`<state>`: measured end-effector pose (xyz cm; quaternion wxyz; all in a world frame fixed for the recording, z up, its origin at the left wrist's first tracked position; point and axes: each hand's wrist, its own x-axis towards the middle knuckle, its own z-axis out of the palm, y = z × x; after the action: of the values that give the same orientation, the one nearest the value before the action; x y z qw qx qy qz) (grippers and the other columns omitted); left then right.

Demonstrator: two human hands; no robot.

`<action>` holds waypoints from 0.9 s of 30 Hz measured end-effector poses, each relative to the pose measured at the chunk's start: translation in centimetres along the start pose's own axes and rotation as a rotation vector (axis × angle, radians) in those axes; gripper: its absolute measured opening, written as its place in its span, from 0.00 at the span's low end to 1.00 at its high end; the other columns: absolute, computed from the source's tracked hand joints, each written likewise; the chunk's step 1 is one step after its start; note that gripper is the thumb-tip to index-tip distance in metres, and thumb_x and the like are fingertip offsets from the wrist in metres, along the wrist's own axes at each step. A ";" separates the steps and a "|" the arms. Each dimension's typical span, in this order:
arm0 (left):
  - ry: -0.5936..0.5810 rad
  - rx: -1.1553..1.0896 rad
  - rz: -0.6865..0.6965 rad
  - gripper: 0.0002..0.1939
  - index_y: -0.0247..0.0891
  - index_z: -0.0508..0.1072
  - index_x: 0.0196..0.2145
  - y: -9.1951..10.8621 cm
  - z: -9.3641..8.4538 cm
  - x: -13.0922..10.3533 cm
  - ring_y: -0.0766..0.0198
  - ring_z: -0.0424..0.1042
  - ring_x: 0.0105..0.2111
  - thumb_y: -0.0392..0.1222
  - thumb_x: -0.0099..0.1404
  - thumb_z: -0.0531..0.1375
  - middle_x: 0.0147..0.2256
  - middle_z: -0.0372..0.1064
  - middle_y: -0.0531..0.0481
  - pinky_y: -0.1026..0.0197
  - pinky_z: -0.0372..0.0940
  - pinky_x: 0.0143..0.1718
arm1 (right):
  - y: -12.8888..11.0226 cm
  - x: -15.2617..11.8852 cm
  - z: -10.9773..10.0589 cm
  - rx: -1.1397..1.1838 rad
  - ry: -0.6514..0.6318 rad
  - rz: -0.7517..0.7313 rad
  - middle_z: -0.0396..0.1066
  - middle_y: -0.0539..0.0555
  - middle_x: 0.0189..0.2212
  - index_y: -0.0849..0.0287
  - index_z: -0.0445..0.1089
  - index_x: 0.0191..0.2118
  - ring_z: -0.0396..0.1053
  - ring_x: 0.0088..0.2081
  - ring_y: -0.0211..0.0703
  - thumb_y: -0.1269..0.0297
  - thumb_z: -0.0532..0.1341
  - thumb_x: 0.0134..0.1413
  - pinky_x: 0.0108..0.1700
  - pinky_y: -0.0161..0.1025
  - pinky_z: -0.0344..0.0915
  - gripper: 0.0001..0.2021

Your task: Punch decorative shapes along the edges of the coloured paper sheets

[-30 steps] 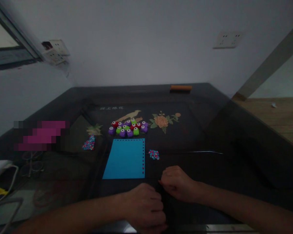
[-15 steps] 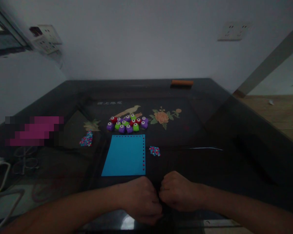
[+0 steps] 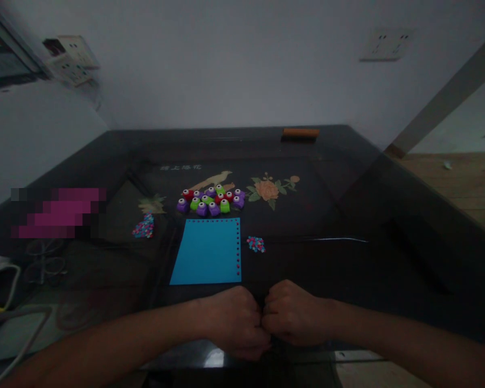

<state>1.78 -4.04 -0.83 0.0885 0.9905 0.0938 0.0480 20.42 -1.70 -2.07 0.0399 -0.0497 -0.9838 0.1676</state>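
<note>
My left hand (image 3: pixel 236 322) and my right hand (image 3: pixel 290 313) are both closed into fists, knuckles meeting at the table's near edge. Nothing shows in either one. Just beyond the left fist lies a blue sheet of paper (image 3: pixel 208 252), with small dark pink dots lined along its top and right edges. To the sheet's right is a small heap of tiny pink, blue and white pieces (image 3: pixel 256 244). A larger heap of similar pieces (image 3: pixel 144 226) sits to its left. Behind the sheet stand several purple, green and red one-eyed toy figures (image 3: pixel 214 208), grouped together.
The dark glossy table (image 3: pixel 327 269) bears a printed bird and flower (image 3: pixel 267 189). An orange-brown bar (image 3: pixel 301 133) lies by the back wall. At left are a blurred-out pink item (image 3: pixel 64 213), clear scissors-like handles (image 3: pixel 44 269) and a white cable (image 3: pixel 14 285). Sockets (image 3: pixel 388 46) are on the wall.
The whole scene has shifted slightly upward as the camera moved. Both fists stay closed and together, and the sheet, heaps and figures keep their places.
</note>
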 end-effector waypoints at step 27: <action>0.048 0.002 -0.002 0.11 0.40 0.68 0.18 0.1 0.2 0.0 0.67 0.64 0.16 0.42 0.55 0.63 0.13 0.65 0.58 0.61 0.51 0.14 | 0.0 0.0 0.2 0.010 -0.001 0.012 0.72 0.49 0.22 0.59 0.67 0.25 0.64 0.22 0.35 0.69 0.56 0.53 0.24 0.38 0.46 0.08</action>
<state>1.83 -4.14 -0.99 0.0852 0.9890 0.0972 0.0713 20.43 -1.75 -2.23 0.0386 -0.0555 -0.9827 0.1726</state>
